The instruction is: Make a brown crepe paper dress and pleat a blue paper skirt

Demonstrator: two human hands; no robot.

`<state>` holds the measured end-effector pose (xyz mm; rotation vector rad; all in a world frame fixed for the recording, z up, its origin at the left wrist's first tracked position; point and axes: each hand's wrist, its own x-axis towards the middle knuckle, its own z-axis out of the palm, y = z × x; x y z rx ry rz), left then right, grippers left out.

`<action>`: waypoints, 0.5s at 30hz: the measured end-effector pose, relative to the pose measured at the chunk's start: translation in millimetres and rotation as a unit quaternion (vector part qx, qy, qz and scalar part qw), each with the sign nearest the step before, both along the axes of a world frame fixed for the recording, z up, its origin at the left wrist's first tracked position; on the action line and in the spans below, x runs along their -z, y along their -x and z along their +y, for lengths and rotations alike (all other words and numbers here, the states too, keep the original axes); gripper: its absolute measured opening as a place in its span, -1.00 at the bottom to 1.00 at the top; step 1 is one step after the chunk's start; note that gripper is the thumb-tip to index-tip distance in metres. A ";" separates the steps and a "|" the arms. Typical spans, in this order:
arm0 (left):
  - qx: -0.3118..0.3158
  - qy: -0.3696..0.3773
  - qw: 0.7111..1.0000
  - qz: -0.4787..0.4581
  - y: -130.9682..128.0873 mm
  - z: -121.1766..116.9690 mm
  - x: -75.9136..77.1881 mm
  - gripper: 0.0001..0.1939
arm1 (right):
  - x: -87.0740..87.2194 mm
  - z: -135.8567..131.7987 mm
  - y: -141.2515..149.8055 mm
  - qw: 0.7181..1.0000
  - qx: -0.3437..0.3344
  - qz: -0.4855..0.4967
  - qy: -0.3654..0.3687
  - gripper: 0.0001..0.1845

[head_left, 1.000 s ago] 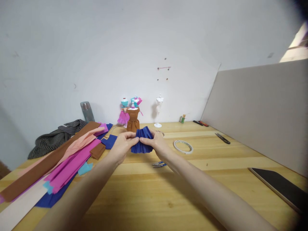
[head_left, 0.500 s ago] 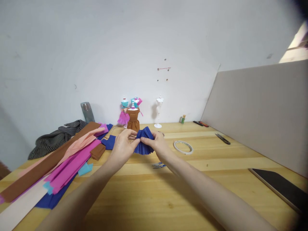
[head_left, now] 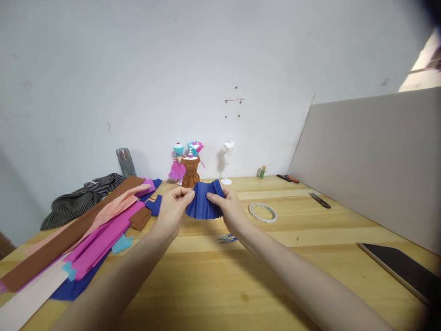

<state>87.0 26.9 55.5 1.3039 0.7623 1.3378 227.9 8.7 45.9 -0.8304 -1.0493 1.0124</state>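
A pleated piece of dark blue crepe paper (head_left: 204, 201) is held up above the table between both hands, its lower edge fanned out. My left hand (head_left: 174, 207) pinches its left edge between thumb and fingers. On the other side, my right hand (head_left: 227, 207) grips the right part, thumb lying on the front and fingers behind, mostly hidden. Small blue-handled thread snips (head_left: 227, 238) lie on the table just below. Beyond the hands stand a small dress form in a brown paper dress (head_left: 190, 171) and a bare white dress form (head_left: 227, 158).
Coloured crepe paper strips (head_left: 99, 234) and a striped cloth (head_left: 82, 200) are heaped at left, a flask (head_left: 126, 162) behind them. Rightward lie a tape roll (head_left: 251, 212), black scissors (head_left: 319, 200) and a dark tablet-like slab (head_left: 401, 269). A pale panel (head_left: 372, 161) borders the right side.
My hands have moved apart, and the blue crepe paper between them is spread wider and flatter. The left hand has shifted a little leftward to the paper's edge.
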 end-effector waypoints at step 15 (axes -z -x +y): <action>-0.017 0.051 0.998 -0.016 -6.4 -1.2 9.7 -0.71 | 2.9 -0.1 4.4 1.000 0.008 -0.009 -0.002 -0.72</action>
